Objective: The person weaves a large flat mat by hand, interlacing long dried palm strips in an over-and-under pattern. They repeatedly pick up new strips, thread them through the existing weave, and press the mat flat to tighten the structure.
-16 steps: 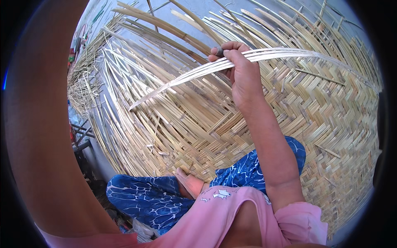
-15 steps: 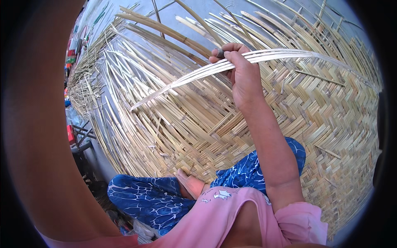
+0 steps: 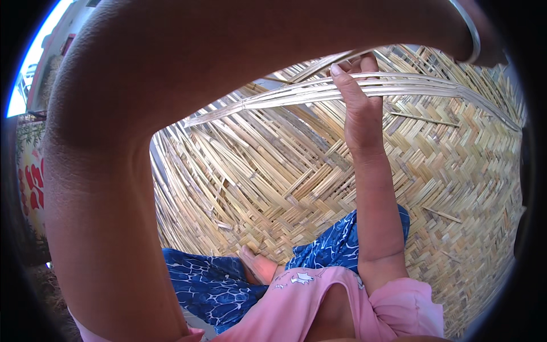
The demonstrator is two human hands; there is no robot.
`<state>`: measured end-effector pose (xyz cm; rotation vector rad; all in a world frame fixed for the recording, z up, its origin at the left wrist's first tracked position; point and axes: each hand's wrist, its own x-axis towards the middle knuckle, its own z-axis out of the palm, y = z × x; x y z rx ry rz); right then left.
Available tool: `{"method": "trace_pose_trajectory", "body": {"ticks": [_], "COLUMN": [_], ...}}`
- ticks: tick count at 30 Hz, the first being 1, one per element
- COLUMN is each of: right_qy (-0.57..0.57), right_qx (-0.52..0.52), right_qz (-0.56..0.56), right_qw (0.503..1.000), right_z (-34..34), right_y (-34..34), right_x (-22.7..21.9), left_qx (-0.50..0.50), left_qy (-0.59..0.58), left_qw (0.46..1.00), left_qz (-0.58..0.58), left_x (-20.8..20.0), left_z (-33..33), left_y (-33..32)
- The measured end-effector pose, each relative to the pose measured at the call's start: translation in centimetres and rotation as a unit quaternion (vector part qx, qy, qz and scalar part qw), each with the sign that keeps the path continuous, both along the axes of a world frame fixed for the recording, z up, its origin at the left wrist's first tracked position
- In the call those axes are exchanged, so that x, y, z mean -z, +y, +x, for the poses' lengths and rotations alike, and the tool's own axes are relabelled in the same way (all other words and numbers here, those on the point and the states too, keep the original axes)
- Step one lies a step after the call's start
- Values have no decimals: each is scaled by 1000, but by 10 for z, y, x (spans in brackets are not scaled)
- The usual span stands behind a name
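My right hand (image 3: 362,108) is raised over the mat, its fingers closed around a long pale split cane strip (image 3: 419,86). The strip is slit lengthwise into several narrow slats in its middle, and its two ends narrow and droop. My left arm (image 3: 273,28) bends across the top of the view in front of the strip and hides part of the loose canes. Beyond a pale bangle (image 3: 472,34), my left hand (image 3: 491,37) shows only partly at the dark upper right rim. Its fingers are hidden. Under both hands spreads a woven cane mat (image 3: 450,165).
Loose unwoven canes (image 3: 250,148) fan out from the mat to the left and far side. A short loose piece (image 3: 424,118) lies on the weave. My legs in blue patterned trousers (image 3: 213,285) and a bare foot (image 3: 259,267) rest at the near edge.
My left arm has swung up and across to the right, now covering the top of the view. My right hand has shifted slightly right, still holding the cane strip.
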<state>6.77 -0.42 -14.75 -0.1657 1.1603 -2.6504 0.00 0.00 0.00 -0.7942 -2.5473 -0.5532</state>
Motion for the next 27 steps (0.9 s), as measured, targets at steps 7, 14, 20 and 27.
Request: {"method": "trace_pose_trajectory", "body": {"ticks": [7,14,20,27], "right_qy": [-84,-78,-97,-20], "right_qx": [44,22,65,55], "right_qz": [-3,-62,-71,-152], "right_qw": [995,995,991,987], "right_z": [-5,-5,-10,-14], "right_y": [11,10,5,5], "right_x": [2,-3,8,14], "left_qx": [33,-181,-151,-214], "left_qy": [-251,-526,-587,-503], "left_qw": [966,828,782,821], "left_qz": [44,-70,-147,-164], "left_x": [84,175,176,203], "left_z": [-51,21,61,46], "left_y": [19,-236,-240,-233]}}
